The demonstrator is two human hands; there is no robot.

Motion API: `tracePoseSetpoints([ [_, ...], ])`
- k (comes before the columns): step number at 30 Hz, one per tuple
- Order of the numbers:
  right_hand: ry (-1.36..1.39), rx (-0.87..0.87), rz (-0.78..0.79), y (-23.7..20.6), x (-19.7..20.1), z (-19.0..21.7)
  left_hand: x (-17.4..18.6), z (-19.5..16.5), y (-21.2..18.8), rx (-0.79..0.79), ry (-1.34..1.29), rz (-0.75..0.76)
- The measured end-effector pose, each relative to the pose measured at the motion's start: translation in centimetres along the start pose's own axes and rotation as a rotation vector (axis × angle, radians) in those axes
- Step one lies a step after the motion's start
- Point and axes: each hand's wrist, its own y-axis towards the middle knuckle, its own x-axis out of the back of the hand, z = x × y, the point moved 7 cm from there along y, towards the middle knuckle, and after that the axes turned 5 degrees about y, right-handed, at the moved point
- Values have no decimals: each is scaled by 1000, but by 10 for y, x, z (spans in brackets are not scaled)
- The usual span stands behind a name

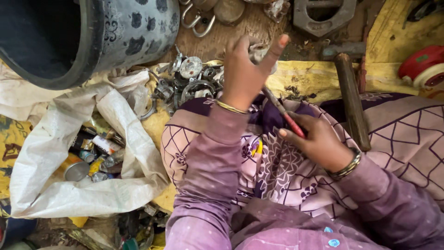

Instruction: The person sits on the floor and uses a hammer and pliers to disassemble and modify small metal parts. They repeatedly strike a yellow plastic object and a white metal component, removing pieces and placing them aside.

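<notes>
The left hand (pixel 243 76) is raised over the lap, fingers curled around a small grey metal piece (pixel 259 51), thumb sticking up beside it. The right hand (pixel 319 143) lies nearer, pinching a red-handled screwdriver (pixel 283 112) whose shaft slants up toward that piece. One gold bangle sits on the left wrist; the right wears a darker stack I cannot count. To the left, a white woven sack (pixel 88 185) lies open, with small tubes and tins inside, red, yellow and silver, too jumbled to count. Far behind it stands one large patterned grey tub (pixel 134 28). A heap of metal scrap (pixel 189 78) lies beyond the lap, and one wooden-handled hammer (pixel 351 97) rests at right.
</notes>
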Motion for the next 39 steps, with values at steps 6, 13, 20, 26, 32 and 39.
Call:
tracePoseSetpoints([
  [6, 699, -451, 398, -25, -1, -17, 18, -3, 4, 242, -1035, 108],
  [13, 1477, -437, 844, -42, -15, 51, -46, -52, -15, 255, -1862, 594],
  [20, 1220, -294, 677, -28, -15, 36, 11, 21, -7, 307, -1050, -102],
  [26, 615, -266, 191, -4, 5, -7, 48, 33, 6, 226, -776, -316],
  [32, 455, -290, 150, -8, 2, -22, 38, 17, 4, 178, -1119, -189],
  [39, 528, -261, 326, -15, -15, -31, 18, 3, 2, 242, -1123, -24],
])
